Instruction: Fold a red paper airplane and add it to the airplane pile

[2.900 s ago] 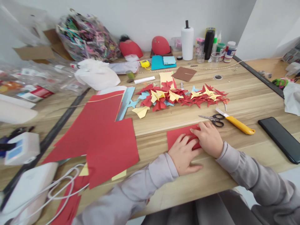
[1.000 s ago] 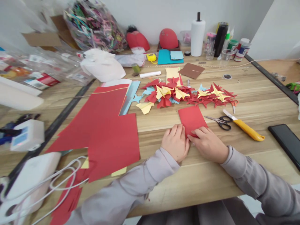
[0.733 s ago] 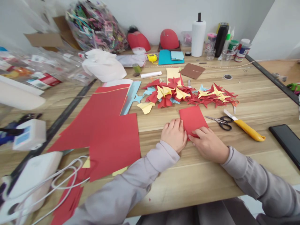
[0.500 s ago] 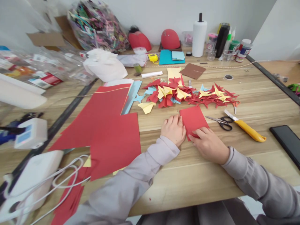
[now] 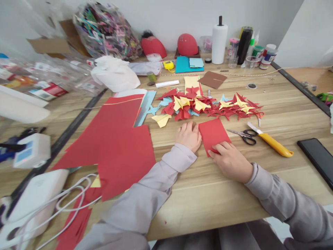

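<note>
Head view: shapes (image 5: 183, 101) folded; red square (image 5: 213, 132) flat, unshaped, left hand (image 5: 189, 136) and right hand (image 5: 232, 162) touching its edges, grip widths unclear

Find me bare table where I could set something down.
There's bare wood between your left sleeve and right sleeve, nearer you than the small red paper. Another patch lies beyond the yellow-handled knife and phone, right of the folded paper pile. Crowded: left, around the large red sheets, and that pile.
</note>
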Action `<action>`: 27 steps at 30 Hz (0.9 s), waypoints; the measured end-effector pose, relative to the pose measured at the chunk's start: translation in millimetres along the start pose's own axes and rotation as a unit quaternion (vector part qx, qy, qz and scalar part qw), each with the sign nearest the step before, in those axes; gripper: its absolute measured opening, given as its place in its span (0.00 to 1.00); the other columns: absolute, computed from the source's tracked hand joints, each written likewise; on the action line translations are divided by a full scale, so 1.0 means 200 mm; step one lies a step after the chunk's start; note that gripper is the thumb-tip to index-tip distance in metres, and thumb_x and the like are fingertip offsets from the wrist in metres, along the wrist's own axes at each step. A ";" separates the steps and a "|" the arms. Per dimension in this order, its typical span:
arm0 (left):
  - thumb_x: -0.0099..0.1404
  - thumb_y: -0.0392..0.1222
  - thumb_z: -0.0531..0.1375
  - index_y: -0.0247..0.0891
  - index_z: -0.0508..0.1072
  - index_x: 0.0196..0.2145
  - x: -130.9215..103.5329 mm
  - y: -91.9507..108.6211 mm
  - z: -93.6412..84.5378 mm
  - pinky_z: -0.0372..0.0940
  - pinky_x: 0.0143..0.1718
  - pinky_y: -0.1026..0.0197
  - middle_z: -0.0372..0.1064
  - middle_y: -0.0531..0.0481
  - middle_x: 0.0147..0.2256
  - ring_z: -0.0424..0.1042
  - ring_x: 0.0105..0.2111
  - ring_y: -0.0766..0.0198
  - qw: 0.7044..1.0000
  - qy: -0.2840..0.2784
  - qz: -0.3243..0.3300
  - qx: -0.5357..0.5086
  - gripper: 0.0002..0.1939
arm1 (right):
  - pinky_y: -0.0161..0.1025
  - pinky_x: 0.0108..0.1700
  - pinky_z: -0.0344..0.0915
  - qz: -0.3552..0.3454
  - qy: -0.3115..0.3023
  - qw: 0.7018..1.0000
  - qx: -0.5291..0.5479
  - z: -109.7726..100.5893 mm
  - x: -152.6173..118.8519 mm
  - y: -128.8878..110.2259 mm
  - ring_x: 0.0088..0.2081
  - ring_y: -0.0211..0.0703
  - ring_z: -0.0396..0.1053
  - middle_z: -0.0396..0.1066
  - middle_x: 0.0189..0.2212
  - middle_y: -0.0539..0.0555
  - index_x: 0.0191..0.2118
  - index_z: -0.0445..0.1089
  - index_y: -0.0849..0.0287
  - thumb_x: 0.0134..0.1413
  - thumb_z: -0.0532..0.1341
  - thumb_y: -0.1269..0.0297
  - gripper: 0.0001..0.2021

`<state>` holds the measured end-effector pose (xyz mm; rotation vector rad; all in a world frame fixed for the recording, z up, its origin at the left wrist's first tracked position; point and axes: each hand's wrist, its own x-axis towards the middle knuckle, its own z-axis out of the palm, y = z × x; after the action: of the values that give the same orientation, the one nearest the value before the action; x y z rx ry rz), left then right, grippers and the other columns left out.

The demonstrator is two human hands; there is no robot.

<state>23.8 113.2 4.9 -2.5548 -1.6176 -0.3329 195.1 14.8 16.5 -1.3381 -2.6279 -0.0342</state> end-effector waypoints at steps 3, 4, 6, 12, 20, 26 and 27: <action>0.65 0.41 0.49 0.31 0.70 0.52 0.00 -0.03 0.02 0.60 0.46 0.45 0.64 0.36 0.54 0.63 0.50 0.44 0.999 0.029 -0.001 -0.014 0.22 | 0.44 0.39 0.57 0.000 0.003 1.000 0.006 0.00 0.00 0.00 0.39 0.49 0.58 0.66 0.37 0.60 0.48 0.70 0.62 0.62 0.52 0.67 0.14; 0.64 0.41 0.50 0.30 0.71 0.51 0.00 -0.03 0.02 0.61 0.46 0.44 0.64 0.35 0.53 0.63 0.49 0.44 0.999 0.044 0.003 -0.023 0.21 | 0.44 0.39 0.57 0.000 0.005 1.000 0.009 0.00 0.00 0.00 0.39 0.49 0.58 0.66 0.37 0.60 0.48 0.70 0.62 0.62 0.52 0.67 0.14; 0.64 0.41 0.51 0.29 0.73 0.47 -0.03 -0.03 0.02 0.61 0.46 0.44 0.67 0.34 0.49 0.64 0.47 0.45 0.995 0.080 0.034 -0.054 0.19 | 0.44 0.40 0.58 -0.002 0.011 1.000 0.015 0.01 -0.01 0.00 0.39 0.49 0.58 0.66 0.37 0.60 0.48 0.70 0.62 0.61 0.52 0.67 0.14; 0.62 0.41 0.54 0.31 0.74 0.41 -0.16 0.04 -0.04 0.64 0.43 0.50 0.70 0.37 0.43 0.66 0.43 0.51 0.947 0.073 0.269 -0.158 0.15 | 0.45 0.42 0.59 -0.001 0.037 0.999 0.038 0.03 -0.01 0.02 0.39 0.49 0.59 0.67 0.38 0.59 0.40 0.71 0.62 0.59 0.54 0.70 0.09; 0.58 0.47 0.58 0.29 0.74 0.44 -0.18 0.06 -0.06 0.67 0.42 0.46 0.71 0.35 0.43 0.68 0.42 0.48 0.941 0.075 0.293 -0.151 0.21 | 0.48 0.46 0.63 0.021 0.086 0.994 0.063 0.05 -0.02 0.05 0.44 0.52 0.63 0.69 0.42 0.62 0.44 0.69 0.65 0.58 0.55 0.69 0.10; 0.60 0.38 0.57 0.35 0.75 0.38 -0.19 0.04 -0.02 0.70 0.36 0.54 0.76 0.43 0.36 0.75 0.37 0.56 0.911 0.183 0.337 -0.154 0.10 | 0.49 0.49 0.63 0.031 0.098 0.993 0.055 0.04 -0.02 0.06 0.46 0.53 0.65 0.70 0.44 0.63 0.46 0.69 0.66 0.57 0.57 0.66 0.13; 0.60 0.37 0.57 0.35 0.75 0.37 -0.19 0.04 -0.02 0.70 0.35 0.56 0.76 0.44 0.35 0.75 0.35 0.58 0.908 0.195 0.336 -0.155 0.09 | 0.49 0.48 0.64 0.032 0.098 0.993 0.050 0.04 -0.02 0.06 0.46 0.53 0.65 0.70 0.44 0.63 0.46 0.69 0.66 0.58 0.57 0.66 0.13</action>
<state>14.5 75.0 -0.1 -2.8137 -0.5278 -0.9964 206.1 20.8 6.8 -1.3124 -2.3903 -0.0226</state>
